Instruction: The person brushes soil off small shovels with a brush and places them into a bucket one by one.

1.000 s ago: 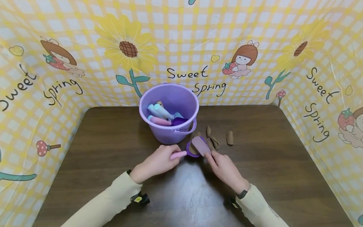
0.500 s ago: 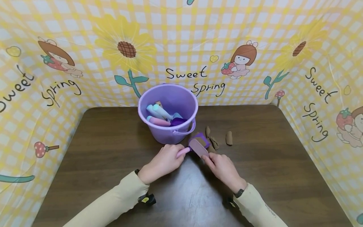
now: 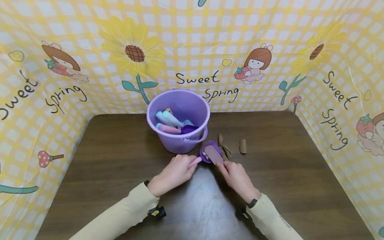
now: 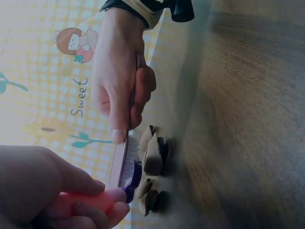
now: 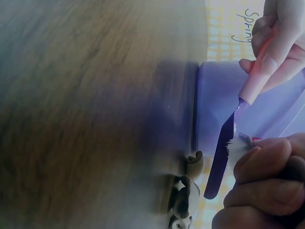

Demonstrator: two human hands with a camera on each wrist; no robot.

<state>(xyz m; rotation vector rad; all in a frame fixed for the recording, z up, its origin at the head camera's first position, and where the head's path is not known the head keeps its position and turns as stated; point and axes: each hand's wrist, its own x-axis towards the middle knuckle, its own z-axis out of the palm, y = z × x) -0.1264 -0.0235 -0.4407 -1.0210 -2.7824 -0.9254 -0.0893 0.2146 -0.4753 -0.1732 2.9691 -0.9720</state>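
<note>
My left hand (image 3: 175,171) grips the pink handle of a toy shovel with a purple blade (image 5: 220,162). In my right hand (image 3: 241,180) is a brush (image 3: 213,154) with a flat pinkish back and white bristles (image 5: 234,150). The bristles meet the face of the shovel blade, and the brush back covers much of that blade in the head view. Several curled brown pieces, clay-like in look, lie beside and beyond the blade; one such piece (image 3: 242,146) sits apart to the right. The left wrist view shows more brown pieces (image 4: 153,157) under the brush and blade.
A purple bucket (image 3: 180,141) stands just behind my left hand, its handle hanging down at the right. Inside it are light blue handles (image 3: 172,118), a pink handle (image 3: 169,129) and a dark purple scoop (image 3: 189,129). A yellow checked cloth (image 3: 192,50) surrounds the dark wooden table (image 3: 279,166).
My left hand has shifted a little to the right with the shovel, and its blade has turned. The brush swept toward the shovel handle, then back right. Brown material seen on the blade earlier no longer shows.
</note>
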